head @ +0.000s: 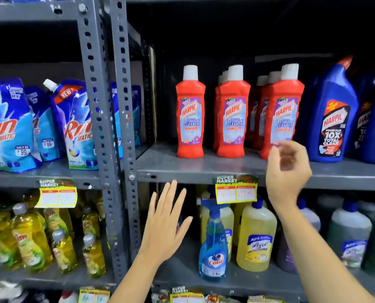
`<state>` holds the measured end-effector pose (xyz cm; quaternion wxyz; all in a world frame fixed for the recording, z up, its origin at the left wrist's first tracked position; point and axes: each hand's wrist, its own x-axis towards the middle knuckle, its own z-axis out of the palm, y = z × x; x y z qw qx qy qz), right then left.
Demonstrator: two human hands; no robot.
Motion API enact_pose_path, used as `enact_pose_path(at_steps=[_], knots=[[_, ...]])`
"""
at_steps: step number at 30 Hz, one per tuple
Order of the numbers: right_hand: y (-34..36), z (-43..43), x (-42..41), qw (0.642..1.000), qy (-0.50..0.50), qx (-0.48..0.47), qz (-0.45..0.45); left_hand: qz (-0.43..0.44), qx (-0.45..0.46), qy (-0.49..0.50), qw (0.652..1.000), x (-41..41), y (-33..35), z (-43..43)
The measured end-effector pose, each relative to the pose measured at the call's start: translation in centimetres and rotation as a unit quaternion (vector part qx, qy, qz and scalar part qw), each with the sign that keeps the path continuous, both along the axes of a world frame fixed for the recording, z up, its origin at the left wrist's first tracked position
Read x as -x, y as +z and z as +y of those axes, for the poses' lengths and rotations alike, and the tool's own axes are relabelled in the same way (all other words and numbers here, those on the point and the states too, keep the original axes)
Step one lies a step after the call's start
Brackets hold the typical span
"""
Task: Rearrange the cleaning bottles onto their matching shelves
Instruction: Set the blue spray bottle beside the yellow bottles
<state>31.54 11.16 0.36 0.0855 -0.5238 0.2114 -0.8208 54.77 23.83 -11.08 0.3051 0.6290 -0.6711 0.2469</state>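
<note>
Several red Harpic bathroom cleaner bottles [190, 114] with white caps stand on the grey middle shelf [182, 167]. Blue Harpic bottles [333, 119] stand to their right. My right hand [288, 171] is raised in front of the rightmost red bottle [283, 112], fingers loosely curled, blurred, holding nothing. My left hand [166, 224] is lower, flat and open with fingers spread, in front of the lower shelf. A blue Colin spray bottle [213, 243] and a yellow bottle [256, 239] stand on the lower shelf just right of it.
A grey perforated upright [125, 127] divides two racks. Rin Matic pouches [9, 127] fill the left middle shelf, yellow Vim bottles [31, 239] the shelf under it. Pale green bottles [348, 232] stand at lower right. Yellow price tags [236, 192] hang from shelf edges.
</note>
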Motion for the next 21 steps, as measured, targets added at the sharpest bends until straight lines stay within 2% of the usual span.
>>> enact_pose_path(at_steps=[2,7,9,12,14,17,21], knots=[[-4.3,2.0,0.1,0.999,0.026,0.001,0.022,0.009,-0.061,0.021,0.998,-0.4,-3.9,1.0],[-15.2,4.4,-1.6,0.970,0.087,-0.113,0.195,0.011,-0.221,0.057,0.973,-1.0,-12.2,2.4],[-18.4,4.0,-2.1,0.933,0.097,-0.213,0.272,0.018,-0.266,0.058,0.962,-0.9,-14.3,2.5],[-21.7,2.9,-2.2,0.844,0.098,-0.353,0.391,0.030,-0.336,0.059,0.939,-0.5,-16.9,2.5],[-22.8,2.4,-2.6,0.795,0.128,-0.424,0.415,0.043,-0.374,0.053,0.925,-0.7,-18.4,2.5],[-23.8,1.7,-3.3,0.749,0.163,-0.474,0.433,0.023,-0.413,0.054,0.909,-0.9,-20.2,2.6],[-24.2,1.0,-3.8,0.742,0.155,-0.488,0.433,0.011,-0.385,0.053,0.921,-1.1,-21.6,2.8]])
